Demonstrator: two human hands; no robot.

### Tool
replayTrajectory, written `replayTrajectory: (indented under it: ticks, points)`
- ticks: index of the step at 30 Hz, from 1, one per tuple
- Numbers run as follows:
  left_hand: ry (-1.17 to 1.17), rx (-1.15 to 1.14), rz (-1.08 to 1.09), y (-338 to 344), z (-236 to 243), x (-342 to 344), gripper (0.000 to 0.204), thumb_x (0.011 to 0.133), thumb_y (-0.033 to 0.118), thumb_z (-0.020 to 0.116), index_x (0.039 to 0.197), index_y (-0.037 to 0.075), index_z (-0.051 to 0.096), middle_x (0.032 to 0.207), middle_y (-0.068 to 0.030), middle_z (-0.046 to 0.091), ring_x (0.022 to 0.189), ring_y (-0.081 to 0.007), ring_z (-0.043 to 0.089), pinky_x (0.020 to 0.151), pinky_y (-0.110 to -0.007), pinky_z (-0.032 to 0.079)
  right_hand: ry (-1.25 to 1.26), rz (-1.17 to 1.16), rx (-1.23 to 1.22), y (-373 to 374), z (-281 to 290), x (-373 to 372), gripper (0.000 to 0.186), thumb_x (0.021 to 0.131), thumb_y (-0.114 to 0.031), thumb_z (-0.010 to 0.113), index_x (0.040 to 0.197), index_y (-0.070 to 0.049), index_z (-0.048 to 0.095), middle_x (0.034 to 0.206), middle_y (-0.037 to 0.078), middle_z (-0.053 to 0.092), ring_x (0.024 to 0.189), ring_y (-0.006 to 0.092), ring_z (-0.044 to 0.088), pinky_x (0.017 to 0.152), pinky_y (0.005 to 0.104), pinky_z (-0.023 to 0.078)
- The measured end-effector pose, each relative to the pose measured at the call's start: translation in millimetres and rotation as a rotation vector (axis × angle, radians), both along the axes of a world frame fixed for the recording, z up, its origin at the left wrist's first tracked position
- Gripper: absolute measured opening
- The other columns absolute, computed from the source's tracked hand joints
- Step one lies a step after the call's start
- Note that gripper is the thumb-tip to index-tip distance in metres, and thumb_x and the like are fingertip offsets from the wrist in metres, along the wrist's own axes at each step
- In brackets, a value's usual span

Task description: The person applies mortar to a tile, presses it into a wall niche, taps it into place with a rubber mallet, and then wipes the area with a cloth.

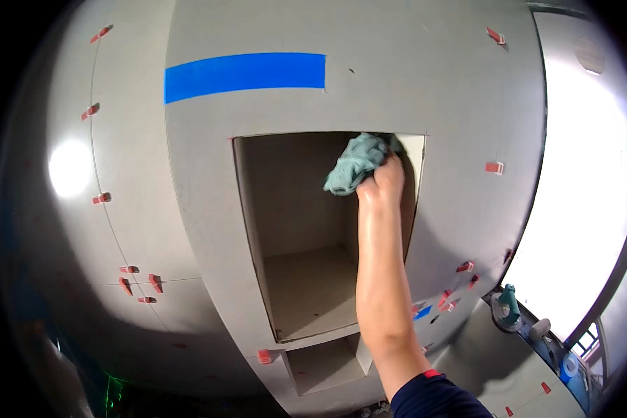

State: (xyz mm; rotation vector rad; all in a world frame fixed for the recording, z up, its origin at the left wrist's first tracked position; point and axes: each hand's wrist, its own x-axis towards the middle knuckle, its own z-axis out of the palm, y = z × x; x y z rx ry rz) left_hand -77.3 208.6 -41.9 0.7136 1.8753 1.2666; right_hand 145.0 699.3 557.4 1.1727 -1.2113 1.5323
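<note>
My right hand [385, 179] is closed round a crumpled grey-green cloth [357, 164]. It reaches up to the top right corner of a rectangular niche [306, 292] cut into a grey tiled wall [460, 104]. The cloth hangs out to the left of my fingers, near the niche's upper edge; most of the fingers are hidden behind it and the wrist. My bare forearm crosses the niche's right side, with a dark blue sleeve at the lower edge. My left hand is out of view.
A strip of blue tape [245, 75] lies above the niche. Below it opens a smaller niche [324, 366]. Several red tile-levelling wedges [494, 168] stick out along the joints. A green-handled tool [507, 306] and a blue roll [570, 366] stand on the ledge at right, by a bright opening [578, 174].
</note>
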Motion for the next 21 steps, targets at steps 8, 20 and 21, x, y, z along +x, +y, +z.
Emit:
replayTrajectory:
  ticks: [8,20,21]
  points:
    - [0.135,-0.175,-0.018,-10,77,-2,0.046,0.094,0.037,0.054,0.121,0.0,0.057,0.116,-0.0167,0.064,0.094,-0.027,0.063,0.091,-0.043,0.046,0.468,-1.682,-0.642,-192,-12,104,0.028,0.091,-0.013,0.059,0.116,0.001,0.061,0.107,0.01,0.066,0.086,0.0177,0.063,0.077,0.0296,0.052]
    - [0.461,-0.003,-0.257,-10,76,-25,0.045,0.094,0.048,0.049,0.12,0.012,0.056,0.12,-0.0156,0.053,0.115,-0.0334,0.05,0.096,-0.043,0.04,-0.903,-1.882,-0.303,-179,-26,-59,0.033,0.086,-0.027,0.068,0.098,0.003,0.065,0.09,0.012,0.066,0.088,0.021,0.06,0.082,0.0348,0.046]
    - [0.576,0.155,-0.269,3,75,-26,0.038,0.095,0.041,0.052,0.112,0.009,0.061,0.109,-0.0154,0.059,0.106,-0.0335,0.057,0.089,-0.042,0.046,-0.974,-1.733,-0.186,-186,-41,-116,0.033,0.086,-0.027,0.068,0.098,0.003,0.065,0.09,0.012,0.066,0.088,0.021,0.06,0.082,0.0348,0.046]
